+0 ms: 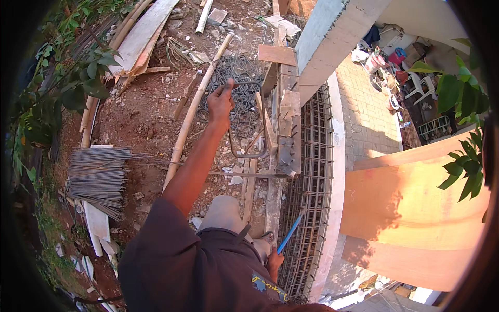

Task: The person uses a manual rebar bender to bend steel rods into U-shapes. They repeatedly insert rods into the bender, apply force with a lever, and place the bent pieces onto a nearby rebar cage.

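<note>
My left hand (221, 102) grips the upper corner of a bent rectangular rebar stirrup (266, 130), held out over the ground. Behind it lies a heap of bent steel stirrups (237, 66). To the right of the stirrup stands a wooden bending bench (286, 150) with nails or steel pins sticking up from it. Low in the view, near my body, my right hand (275, 260) is closed around the blue handle of a tool (290, 234), whose far end reaches over the rebar cage. A thin rebar (234, 173) lies across the lower end of the bench.
A bundle of cut steel rods (97, 177) lies at the left. A bamboo pole (191, 113) crosses the rubble ground. Long rebar cages (315, 156) run along the right, beside a concrete column (331, 46) and plywood sheets (413, 206).
</note>
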A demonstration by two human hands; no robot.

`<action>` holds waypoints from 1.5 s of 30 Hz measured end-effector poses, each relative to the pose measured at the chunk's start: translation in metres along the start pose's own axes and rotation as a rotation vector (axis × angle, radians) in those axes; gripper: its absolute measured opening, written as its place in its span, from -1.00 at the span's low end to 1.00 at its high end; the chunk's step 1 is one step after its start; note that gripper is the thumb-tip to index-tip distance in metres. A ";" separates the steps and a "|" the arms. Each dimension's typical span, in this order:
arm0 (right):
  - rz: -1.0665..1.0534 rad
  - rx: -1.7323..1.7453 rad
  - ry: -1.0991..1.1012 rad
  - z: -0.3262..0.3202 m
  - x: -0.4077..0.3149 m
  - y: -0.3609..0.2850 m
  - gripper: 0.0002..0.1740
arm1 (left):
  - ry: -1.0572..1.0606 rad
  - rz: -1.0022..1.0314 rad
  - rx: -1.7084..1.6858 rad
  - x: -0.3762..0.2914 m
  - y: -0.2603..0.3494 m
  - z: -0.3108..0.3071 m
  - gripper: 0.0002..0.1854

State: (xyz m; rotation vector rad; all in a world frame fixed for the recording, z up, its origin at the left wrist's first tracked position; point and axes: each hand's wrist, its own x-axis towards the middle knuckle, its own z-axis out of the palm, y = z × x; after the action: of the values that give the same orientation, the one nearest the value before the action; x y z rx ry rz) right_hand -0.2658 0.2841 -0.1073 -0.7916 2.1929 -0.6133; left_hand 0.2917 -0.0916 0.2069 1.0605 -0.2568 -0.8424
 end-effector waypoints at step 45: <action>-0.579 -1.414 -0.902 0.082 0.027 -0.288 -0.45 | 1.559 -0.400 0.449 -0.348 -0.175 -0.590 -0.56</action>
State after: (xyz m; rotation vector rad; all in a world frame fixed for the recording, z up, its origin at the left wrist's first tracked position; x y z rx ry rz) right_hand -0.1172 0.0491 0.0078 -1.9093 1.2271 1.0700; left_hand 0.3064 0.5103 -0.1636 1.9230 1.1556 -0.0885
